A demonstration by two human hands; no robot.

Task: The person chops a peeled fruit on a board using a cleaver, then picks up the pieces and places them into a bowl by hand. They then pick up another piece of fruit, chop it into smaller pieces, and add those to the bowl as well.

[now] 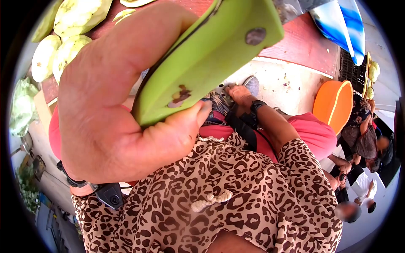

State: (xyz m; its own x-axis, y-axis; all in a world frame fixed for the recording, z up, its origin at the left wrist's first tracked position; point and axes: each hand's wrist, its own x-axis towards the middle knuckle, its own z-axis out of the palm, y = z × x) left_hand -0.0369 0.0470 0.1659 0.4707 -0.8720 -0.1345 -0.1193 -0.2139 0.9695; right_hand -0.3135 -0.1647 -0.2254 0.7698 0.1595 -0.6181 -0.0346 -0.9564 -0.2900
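Very close to the camera, my left hand [105,109] is wrapped round the thick light-green handle of a knife [211,55]. The handle has round metal rivets and a dark metal strip along its edge. A grey part of its blade [291,9] shows at the top and is cut off by the frame. My right hand [239,93] is lower down, beyond my knees, next to a grey shoe [252,85]. Its fingers are small and partly hidden, so I cannot make out whether it holds anything.
Pale, peeled fruits or vegetables [80,17] lie at the top left on a red wooden surface [303,46]. At the right are a blue and white object [344,25], an orange tub [331,105] and a black crate [354,69]. Several people [363,139] are beyond; a plastic bag [23,105] is left.
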